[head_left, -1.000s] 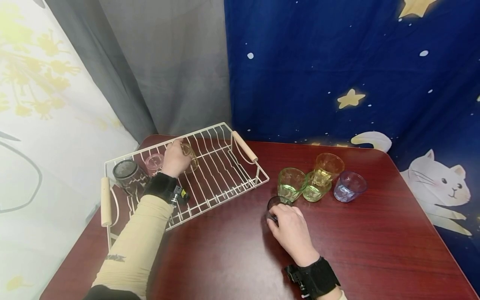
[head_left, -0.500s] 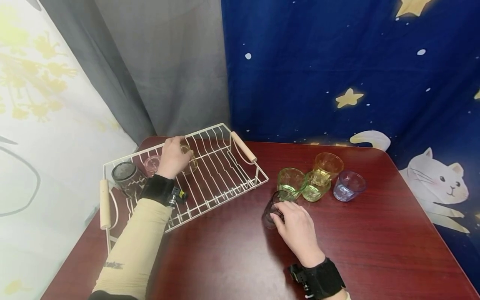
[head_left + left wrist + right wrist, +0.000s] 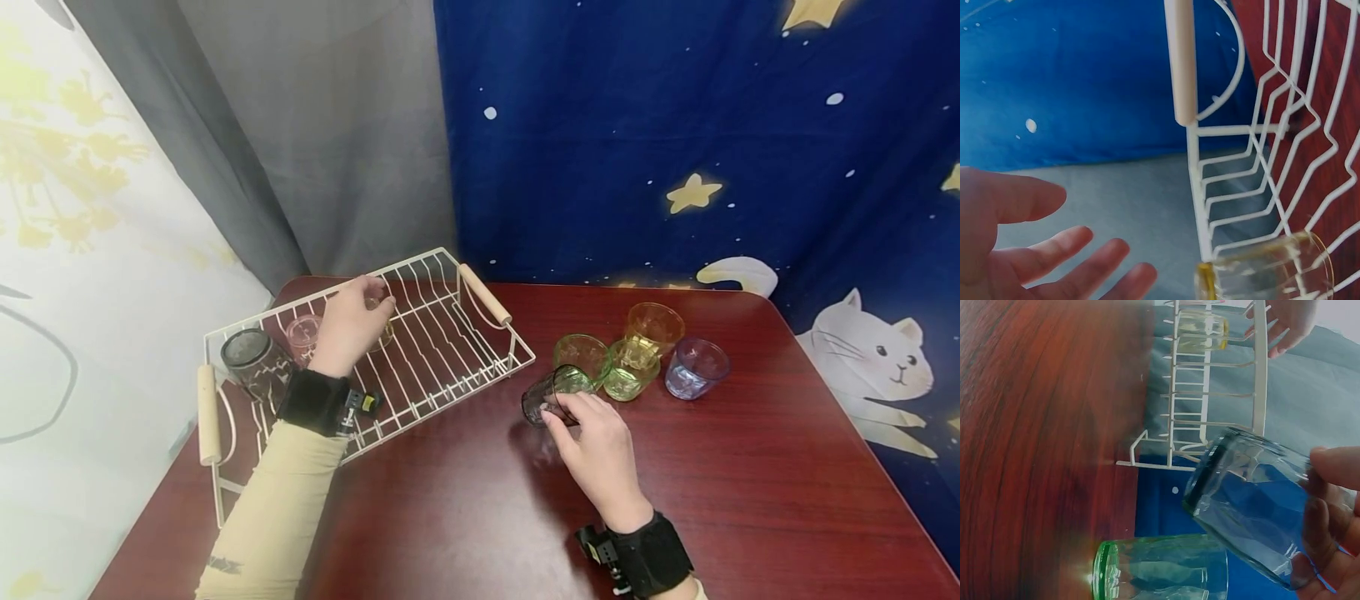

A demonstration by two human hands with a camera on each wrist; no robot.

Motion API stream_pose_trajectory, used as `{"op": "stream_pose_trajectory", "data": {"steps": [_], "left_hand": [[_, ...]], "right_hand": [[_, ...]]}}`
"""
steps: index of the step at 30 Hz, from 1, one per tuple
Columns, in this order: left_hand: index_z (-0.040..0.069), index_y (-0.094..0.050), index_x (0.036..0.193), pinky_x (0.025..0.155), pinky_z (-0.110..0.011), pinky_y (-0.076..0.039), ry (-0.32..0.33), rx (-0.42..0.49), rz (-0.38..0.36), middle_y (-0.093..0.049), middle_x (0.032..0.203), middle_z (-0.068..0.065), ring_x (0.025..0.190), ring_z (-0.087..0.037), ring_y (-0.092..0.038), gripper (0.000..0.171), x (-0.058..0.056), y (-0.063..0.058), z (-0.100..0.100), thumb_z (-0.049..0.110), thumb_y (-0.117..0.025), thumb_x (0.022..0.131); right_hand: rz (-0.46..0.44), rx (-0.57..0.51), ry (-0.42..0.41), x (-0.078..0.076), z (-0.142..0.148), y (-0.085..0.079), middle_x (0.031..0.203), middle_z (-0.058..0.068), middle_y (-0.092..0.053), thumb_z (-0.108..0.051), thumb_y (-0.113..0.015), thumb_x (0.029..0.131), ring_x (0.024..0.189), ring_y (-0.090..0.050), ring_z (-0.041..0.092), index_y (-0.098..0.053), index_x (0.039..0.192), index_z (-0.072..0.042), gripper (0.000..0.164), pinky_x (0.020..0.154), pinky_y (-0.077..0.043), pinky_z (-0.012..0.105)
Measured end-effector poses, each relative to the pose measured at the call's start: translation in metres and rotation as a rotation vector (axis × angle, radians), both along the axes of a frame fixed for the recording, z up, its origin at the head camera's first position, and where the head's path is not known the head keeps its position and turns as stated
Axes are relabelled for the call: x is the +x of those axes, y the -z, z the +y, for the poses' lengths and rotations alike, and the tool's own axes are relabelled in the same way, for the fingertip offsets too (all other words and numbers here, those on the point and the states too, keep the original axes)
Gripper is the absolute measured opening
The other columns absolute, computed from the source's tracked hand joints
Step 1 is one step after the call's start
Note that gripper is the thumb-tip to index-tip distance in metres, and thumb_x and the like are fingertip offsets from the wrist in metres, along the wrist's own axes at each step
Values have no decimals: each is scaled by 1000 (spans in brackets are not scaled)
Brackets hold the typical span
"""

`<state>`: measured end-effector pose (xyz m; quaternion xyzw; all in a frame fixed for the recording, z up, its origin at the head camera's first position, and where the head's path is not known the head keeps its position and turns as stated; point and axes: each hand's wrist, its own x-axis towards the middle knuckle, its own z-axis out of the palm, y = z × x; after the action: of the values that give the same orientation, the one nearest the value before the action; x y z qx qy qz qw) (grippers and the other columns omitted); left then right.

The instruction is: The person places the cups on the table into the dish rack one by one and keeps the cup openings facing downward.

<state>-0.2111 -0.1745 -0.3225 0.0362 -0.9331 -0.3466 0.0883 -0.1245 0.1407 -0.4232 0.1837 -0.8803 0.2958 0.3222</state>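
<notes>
Right hand point(image 3: 600, 446), head view, pinches the dark glass point(image 3: 543, 397), tilted above the counter point(image 3: 450, 517). Left wrist view: the left hand point(image 3: 1022, 259), loose and empty, is near the yellow glass point(image 3: 1260, 275) in the rack point(image 3: 1199, 200). Right wrist view: a firm grip should keep the dark glass off the green glass point(image 3: 1160, 569).

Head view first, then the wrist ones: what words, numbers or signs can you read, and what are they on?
No word, brand, number or sign can be read.
Grey mark on the left sleeve: too blurred to tell if it is writing.
Yellow patch on the left wrist camera: too small to read.
Dark glass in the right hand: no writing shows.
Blue curtain: just pictures.
</notes>
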Motion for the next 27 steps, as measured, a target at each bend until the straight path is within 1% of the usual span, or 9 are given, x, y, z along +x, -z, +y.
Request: {"op": "stream_pose_trajectory", "data": {"steps": [5,7,9,13,15,18,20,27], "left_hand": [[7,-56,130,97,-48,-49,20,1,16,-63,125,-16,113,-32,-60,41,15,-5,7,30,-55,95],[7,-56,130,98,-48,-49,30,0,27,-63,126,-16,116,-33,-59,42,21,-6,11,30,-55,95],[7,-56,131,100,-49,-48,49,-9,32,-62,128,-16,119,-33,-58,43,28,-6,17,30,-56,95],[8,-54,133,105,-50,-44,110,-41,47,-58,134,-15,123,-33,-55,45,39,-5,26,32,-57,95],[10,-54,134,106,-51,-44,134,-52,64,-57,136,-14,124,-33,-55,46,45,-3,31,33,-57,94],[10,-55,134,109,-50,-42,160,-54,97,-58,136,-13,128,-32,-53,46,52,-2,37,32,-58,94],[10,-55,133,110,-49,-42,179,-58,121,-59,135,-13,128,-30,-53,45,57,0,42,31,-60,94],[9,-56,131,109,-45,-44,247,-68,165,-60,132,-9,126,-25,-55,44,70,6,64,29,-61,93]], "right_hand": [[17,-39,-21,0,-1,-5,79,-1,-68,-15,-79,77,75,-62,14,-71,92,-11,17,68,-46,29],[18,-53,-28,0,-2,-8,78,-1,-68,-15,-79,77,74,-61,13,-71,92,-11,17,68,-45,27],[31,-67,-34,1,-2,-12,78,-1,-68,-13,-80,77,74,-61,13,-72,92,-11,17,67,-44,25],[54,-95,-39,4,0,-21,78,0,-67,-9,-80,76,74,-61,12,-72,91,-10,18,67,-45,23],[38,-119,-47,5,3,-23,79,0,-68,-8,-79,77,76,-61,12,-71,92,-9,17,68,-45,21],[1,-175,-61,6,5,-22,81,0,-68,-8,-78,78,77,-61,11,-71,92,-10,15,70,-46,16],[-16,-210,-64,7,5,-22,82,0,-68,-8,-77,79,77,-61,8,-70,92,-10,15,71,-46,12],[-52,-346,-70,8,1,-23,86,3,-71,-5,-75,81,78,-57,-4,-69,92,-9,13,70,-45,10]]}}
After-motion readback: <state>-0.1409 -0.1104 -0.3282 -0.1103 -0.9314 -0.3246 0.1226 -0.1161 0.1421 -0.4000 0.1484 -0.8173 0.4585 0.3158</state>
